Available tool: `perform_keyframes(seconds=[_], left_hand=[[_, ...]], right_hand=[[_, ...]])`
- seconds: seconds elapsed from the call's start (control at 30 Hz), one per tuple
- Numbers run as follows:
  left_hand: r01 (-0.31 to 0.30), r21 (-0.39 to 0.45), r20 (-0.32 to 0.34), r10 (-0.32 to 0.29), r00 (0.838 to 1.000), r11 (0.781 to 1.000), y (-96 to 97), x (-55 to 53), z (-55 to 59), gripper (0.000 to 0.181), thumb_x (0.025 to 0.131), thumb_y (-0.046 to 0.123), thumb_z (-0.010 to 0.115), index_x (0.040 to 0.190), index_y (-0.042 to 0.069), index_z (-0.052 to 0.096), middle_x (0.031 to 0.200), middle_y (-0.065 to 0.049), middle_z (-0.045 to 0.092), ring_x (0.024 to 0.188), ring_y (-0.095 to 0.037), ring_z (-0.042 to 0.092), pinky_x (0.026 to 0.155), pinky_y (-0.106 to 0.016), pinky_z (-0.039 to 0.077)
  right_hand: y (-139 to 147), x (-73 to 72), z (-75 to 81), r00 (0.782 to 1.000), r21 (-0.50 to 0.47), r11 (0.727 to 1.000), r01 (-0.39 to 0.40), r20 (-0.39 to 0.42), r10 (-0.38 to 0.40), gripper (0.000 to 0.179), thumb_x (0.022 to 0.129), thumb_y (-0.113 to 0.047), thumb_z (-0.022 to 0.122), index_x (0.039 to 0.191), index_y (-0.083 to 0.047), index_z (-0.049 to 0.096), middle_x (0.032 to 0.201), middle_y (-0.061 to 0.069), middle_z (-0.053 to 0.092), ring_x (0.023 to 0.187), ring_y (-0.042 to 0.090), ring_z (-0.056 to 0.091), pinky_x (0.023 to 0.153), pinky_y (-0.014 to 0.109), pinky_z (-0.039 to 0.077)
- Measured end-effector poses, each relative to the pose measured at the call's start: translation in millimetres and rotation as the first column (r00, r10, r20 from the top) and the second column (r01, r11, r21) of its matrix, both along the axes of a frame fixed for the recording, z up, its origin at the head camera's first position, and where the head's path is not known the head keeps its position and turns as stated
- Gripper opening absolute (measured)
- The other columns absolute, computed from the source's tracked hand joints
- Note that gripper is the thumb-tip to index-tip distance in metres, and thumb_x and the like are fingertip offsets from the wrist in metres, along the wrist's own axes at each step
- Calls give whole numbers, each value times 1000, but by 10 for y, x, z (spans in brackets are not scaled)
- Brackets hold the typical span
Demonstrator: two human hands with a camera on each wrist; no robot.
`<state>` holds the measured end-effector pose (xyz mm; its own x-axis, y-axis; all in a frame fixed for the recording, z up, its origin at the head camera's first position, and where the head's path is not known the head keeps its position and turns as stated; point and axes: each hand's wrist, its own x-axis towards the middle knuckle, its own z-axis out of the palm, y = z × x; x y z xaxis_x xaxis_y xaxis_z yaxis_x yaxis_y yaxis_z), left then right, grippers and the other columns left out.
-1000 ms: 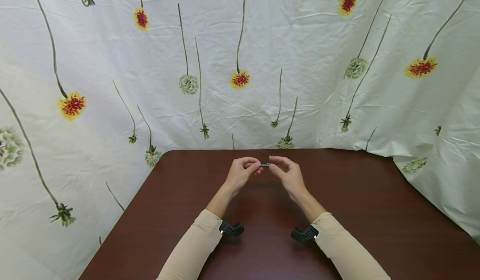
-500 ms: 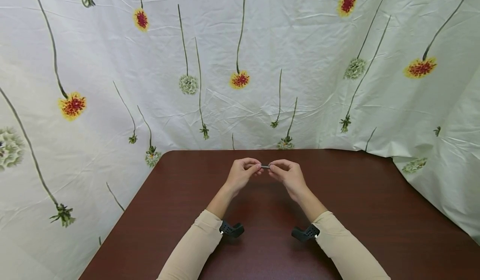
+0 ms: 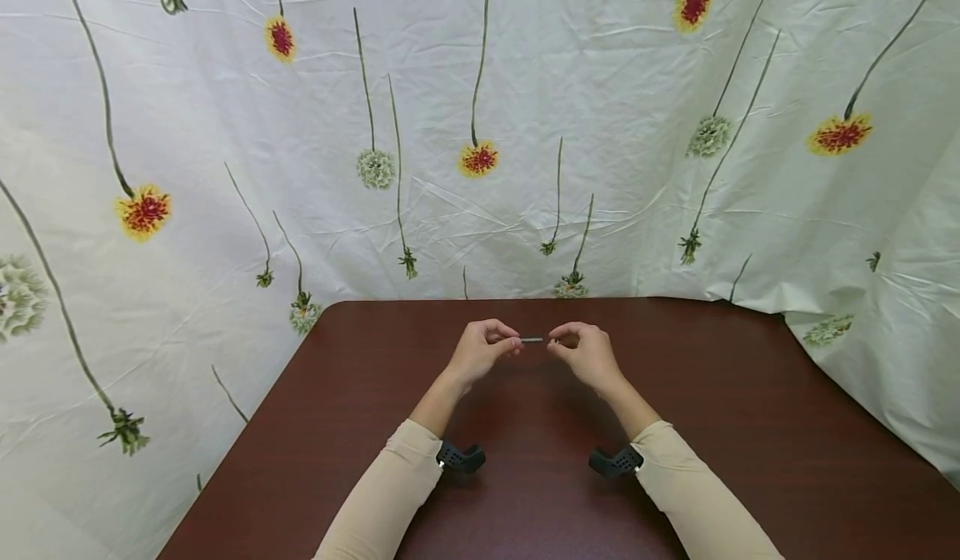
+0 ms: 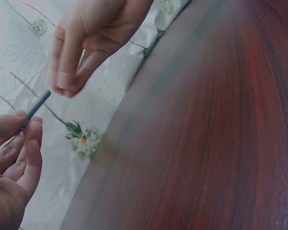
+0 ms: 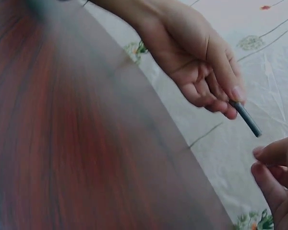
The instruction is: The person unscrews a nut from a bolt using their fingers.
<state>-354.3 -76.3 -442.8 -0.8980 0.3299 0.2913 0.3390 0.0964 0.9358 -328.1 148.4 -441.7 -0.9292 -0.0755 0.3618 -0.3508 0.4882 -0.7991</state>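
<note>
My left hand (image 3: 480,350) pinches a thin grey bolt (image 3: 532,340) between thumb and fingertips, held level above the far part of the table. Its free end points at my right hand (image 3: 588,356). Faint ribs like a thread show on the bolt (image 4: 37,104) in the left wrist view; the end inside the fingers is hidden. The right thumb and fingers are pinched together a short way from the bolt's tip, not touching it. Between them a tiny piece, probably a nut (image 3: 555,341), barely shows; the right wrist view does not show it.
A dark red-brown wooden table (image 3: 525,493) lies under both arms. Behind it and at its sides hangs a white cloth (image 3: 420,102) printed with flowers. A dark band (image 3: 461,458) sits at the left wrist and another band (image 3: 617,463) at the right.
Half a second ago the right fingers were at the bolt's free end; now they have drawn off to the right, leaving a gap. My left hand stays nearly still with the bolt.
</note>
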Motion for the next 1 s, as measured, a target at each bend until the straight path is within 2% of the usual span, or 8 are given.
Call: perform_keyframes(seconds=[0.1,0.2,0.27,0.37,0.5,0.67,0.9,1.0], left_hand=[[7,-43,2,-6,1000,999,-12,-11,-36,10,95,-1,73,102,-8,72,94,-25,74,94,-53,68,85,-60,54],[2,-105,0,-2,1000,994,-30,-15,-64,9,95,0,74,102,-6,73,96,-25,74,94,-51,69,87,-59,54],[-12,-161,-10,11,1000,987,-43,-15,-76,7,96,1,74,101,-3,74,94,-21,75,93,-47,70,86,-55,55],[-42,-240,-28,36,999,970,-60,-12,-100,5,95,3,75,99,0,75,89,-12,76,87,-34,72,79,-43,56],[-50,-296,-15,48,999,954,-78,-16,-156,4,94,4,77,97,2,75,86,-3,75,80,-21,71,71,-33,54],[-45,-348,-8,45,999,936,-87,-25,-214,4,94,3,77,97,2,74,84,-2,74,77,-19,70,70,-33,55],[-52,-422,-42,37,998,905,-87,-36,-263,4,93,2,77,96,3,74,81,1,72,75,-18,67,68,-32,54],[-56,-441,-61,33,998,896,-84,-41,-275,4,93,3,77,96,4,75,79,3,72,73,-17,66,67,-31,53]], right_hand=[[48,-15,-51,1000,124,992,-6,-21,8,15,91,-7,80,105,-2,78,97,5,76,90,25,74,73,42,58],[83,-21,-87,1000,160,987,-22,-13,24,14,91,-7,80,104,-1,79,93,4,76,85,22,73,72,41,58],[103,-18,-103,1000,178,984,-16,1,16,13,91,-8,80,103,-2,79,91,2,75,83,21,71,71,42,57],[132,-14,-126,1000,224,975,0,29,-7,10,91,-9,81,101,-4,80,89,0,74,83,21,69,73,42,56],[175,-15,-171,998,283,959,9,64,-29,9,91,-10,81,99,-6,80,94,5,74,89,26,68,77,46,55],[200,-15,-219,994,319,947,28,95,-61,10,89,-10,83,98,-8,80,108,12,73,102,35,66,82,51,54],[199,-20,-253,991,342,940,10,120,-54,6,89,-9,82,95,-9,80,87,1,73,88,28,66,78,49,53],[194,-12,-251,991,344,939,14,119,-58,6,89,-10,82,94,-9,80,85,-1,72,88,27,66,81,51,52]])
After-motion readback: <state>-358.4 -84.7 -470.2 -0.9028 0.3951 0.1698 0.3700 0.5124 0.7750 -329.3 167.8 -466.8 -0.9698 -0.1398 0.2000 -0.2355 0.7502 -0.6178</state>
